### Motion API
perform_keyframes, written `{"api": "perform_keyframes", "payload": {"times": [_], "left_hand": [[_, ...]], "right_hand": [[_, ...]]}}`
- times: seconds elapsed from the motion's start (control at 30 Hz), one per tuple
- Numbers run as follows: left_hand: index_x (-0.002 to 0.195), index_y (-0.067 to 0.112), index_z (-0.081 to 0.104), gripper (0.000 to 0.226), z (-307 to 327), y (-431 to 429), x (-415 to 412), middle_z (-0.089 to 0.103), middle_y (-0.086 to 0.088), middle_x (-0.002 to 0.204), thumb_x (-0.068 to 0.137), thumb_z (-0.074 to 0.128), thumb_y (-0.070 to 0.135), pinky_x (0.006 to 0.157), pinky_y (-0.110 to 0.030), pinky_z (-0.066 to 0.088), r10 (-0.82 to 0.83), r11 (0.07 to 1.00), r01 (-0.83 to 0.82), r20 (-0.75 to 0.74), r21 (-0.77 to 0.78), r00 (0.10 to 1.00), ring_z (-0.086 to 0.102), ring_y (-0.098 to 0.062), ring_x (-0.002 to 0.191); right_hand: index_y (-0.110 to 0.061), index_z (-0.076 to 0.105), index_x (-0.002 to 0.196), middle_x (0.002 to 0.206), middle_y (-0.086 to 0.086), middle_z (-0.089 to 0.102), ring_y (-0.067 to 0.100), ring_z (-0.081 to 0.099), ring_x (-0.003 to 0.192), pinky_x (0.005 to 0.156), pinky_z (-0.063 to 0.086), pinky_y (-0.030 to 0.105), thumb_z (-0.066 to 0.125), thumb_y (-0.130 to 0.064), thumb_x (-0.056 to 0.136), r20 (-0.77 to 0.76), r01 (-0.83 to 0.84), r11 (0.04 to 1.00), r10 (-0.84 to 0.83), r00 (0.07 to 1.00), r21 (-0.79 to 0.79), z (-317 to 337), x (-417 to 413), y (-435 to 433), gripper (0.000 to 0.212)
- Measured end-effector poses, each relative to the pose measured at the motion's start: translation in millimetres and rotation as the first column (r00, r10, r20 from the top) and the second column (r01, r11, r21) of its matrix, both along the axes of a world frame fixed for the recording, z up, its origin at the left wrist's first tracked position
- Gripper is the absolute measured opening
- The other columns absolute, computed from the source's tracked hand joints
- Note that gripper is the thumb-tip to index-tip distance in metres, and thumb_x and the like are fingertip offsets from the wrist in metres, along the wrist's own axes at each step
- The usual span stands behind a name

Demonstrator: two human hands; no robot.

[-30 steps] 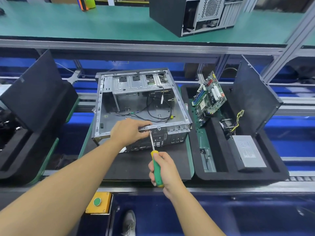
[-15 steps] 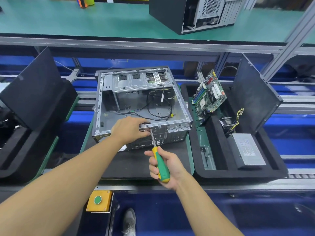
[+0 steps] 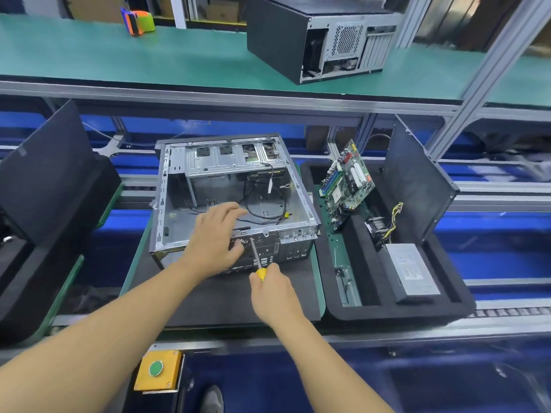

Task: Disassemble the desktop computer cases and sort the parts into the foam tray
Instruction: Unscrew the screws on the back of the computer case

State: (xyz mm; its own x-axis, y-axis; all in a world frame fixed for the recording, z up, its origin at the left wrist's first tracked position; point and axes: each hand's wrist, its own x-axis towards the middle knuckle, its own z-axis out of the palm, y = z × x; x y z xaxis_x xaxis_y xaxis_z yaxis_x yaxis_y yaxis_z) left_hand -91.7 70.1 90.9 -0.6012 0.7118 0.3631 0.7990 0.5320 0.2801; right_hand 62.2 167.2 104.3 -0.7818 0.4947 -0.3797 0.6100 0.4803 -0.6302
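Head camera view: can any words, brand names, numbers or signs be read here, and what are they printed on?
No text is legible.
Label on the power supply: there is print, but it is too blurred to read.
Markings on the motherboard: too small to read.
Yellow button box: no writing visible.

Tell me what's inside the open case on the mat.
Inside the open case: loose black cables and a metal drive cage at the back. The left hand covers the near middle edge.
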Motion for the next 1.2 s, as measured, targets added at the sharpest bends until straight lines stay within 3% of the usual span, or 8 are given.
{"api": "perform_keyframes", "payload": {"times": [0.1,0.2,0.3,0.47,0.67,0.87,1.07,1.2], "left_hand": [[0.08,0.025,0.055,0.026,-2.7,0.1,37.7,0.058,0.011,0.071,0.085,0.051,0.05,0.059,-0.029,0.038,0.145,0.962,-0.212,0.338,0.172,0.93,0.051,-0.007,0.069],[0.074,0.017,0.069,0.05,-0.6,9.7,59.9,0.066,0.006,0.064,0.082,0.066,0.066,0.056,-0.024,0.044,0.211,0.95,-0.299,0.897,-0.093,0.389,0.057,-0.012,0.061],[0.089,0.005,0.076,0.039,1.9,15.3,62.4,0.074,-0.019,0.089,0.084,0.077,0.043,0.075,-0.033,0.055,0.049,0.954,-0.298,0.999,-0.047,0.001,0.065,-0.021,0.079],[0.086,0.002,0.076,0.018,-1.1,13.3,60.7,0.074,-0.013,0.083,0.086,0.077,0.02,0.067,-0.026,0.059,-0.068,0.939,-0.344,0.992,0.028,-0.106,0.069,-0.016,0.072],[0.106,-0.006,0.07,0.019,-5.4,3.4,65.7,0.075,-0.016,0.096,0.094,0.059,0.003,0.072,-0.028,0.06,-0.273,0.889,-0.43,0.936,0.158,-0.222,0.071,-0.019,0.085],[0.126,-0.003,0.059,0.038,1.1,-0.6,79.3,0.069,-0.019,0.118,0.099,0.058,0.024,0.087,-0.036,0.056,-0.327,0.871,-0.459,0.902,0.173,-0.282,0.066,-0.027,0.102],[0.109,-0.001,0.068,0.027,5.5,5.9,95.0,0.076,-0.011,0.089,0.09,0.072,0.018,0.061,-0.027,0.059,-0.205,0.874,-0.481,0.951,0.072,-0.231,0.074,-0.017,0.077],[0.108,-0.002,0.066,0.015,4.5,-3.5,92.0,0.074,-0.015,0.099,0.096,0.058,0.003,0.083,-0.034,0.06,-0.346,0.829,-0.53,0.907,0.175,-0.241,0.072,-0.019,0.084]], "right_hand": [[-0.01,0.044,0.113,0.119,0.015,0.062,0.035,0.061,0.105,0.072,0.038,0.034,0.045,-0.036,0.105,-0.058,0.043,0.999,-0.043,0.997,0.001,-2.3,-0.8,1.1,0.028],[-0.006,0.038,0.125,0.12,0.015,0.064,0.036,0.063,0.108,0.073,0.041,0.034,0.046,-0.028,0.101,-0.084,0.116,0.993,-0.117,0.99,-0.011,-0.6,-3.2,-3.3,0.034],[-0.009,0.029,0.129,0.118,0.009,0.063,0.034,0.063,0.105,0.072,0.042,0.034,0.048,-0.023,0.09,-0.093,0.155,0.987,-0.158,0.983,-0.036,0.9,0.3,-6.9,0.045],[-0.017,0.035,0.11,0.105,0.008,0.062,0.024,0.065,0.077,0.065,0.058,0.041,0.049,-0.045,0.096,-0.094,0.161,0.926,-0.204,0.974,-0.34,-0.1,10.2,1.2,0.034],[-0.003,0.059,0.11,0.072,0.011,0.065,0.02,0.06,0.055,0.046,0.048,0.027,0.028,-0.039,0.109,0.11,0.205,0.296,-0.309,0.945,-0.933,-12.1,49.7,8.9,0.048],[-0.008,0.052,0.1,0.084,0.012,0.056,0.017,0.051,0.059,0.046,0.042,0.025,0.057,-0.027,0.103,0.021,0.288,0.479,-0.488,0.872,-0.829,-16.0,45.8,-6.9,0.019],[-0.016,0.044,0.094,0.087,0.0,0.058,0.01,0.049,0.066,0.051,0.038,0.013,0.075,-0.031,0.085,-0.212,0.298,0.808,-0.452,0.866,-0.508,-16.2,43.5,-23.7,0.035],[-0.01,0.058,0.111,0.083,0.009,0.055,0.019,0.051,0.061,0.047,0.044,0.028,0.057,-0.057,0.095,0.056,0.307,0.383,-0.543,0.838,-0.872,-7.6,53.2,-23.4,0.05]]}}
